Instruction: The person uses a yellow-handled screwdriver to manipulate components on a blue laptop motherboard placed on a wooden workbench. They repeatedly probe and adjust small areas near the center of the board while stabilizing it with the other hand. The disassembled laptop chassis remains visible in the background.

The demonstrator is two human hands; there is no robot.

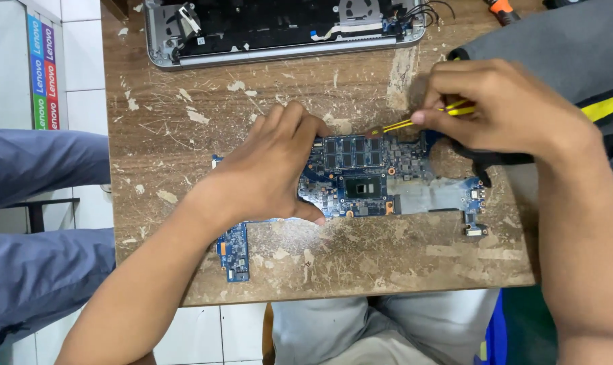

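On worn table [360, 263] | left hand [269, 172] pins board [381, 179] lengthwise left-right | right hand [506, 108] grip pinches tweezers [414, 122], tips left

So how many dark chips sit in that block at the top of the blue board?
8 show, in two rows of four on the circuit board, between the left hand and the yellow tool in the right hand. The left hand may hide more.

A scarred wooden table [360, 257] carries a blue circuit board [387, 179] and an opened laptop base [279, 30].
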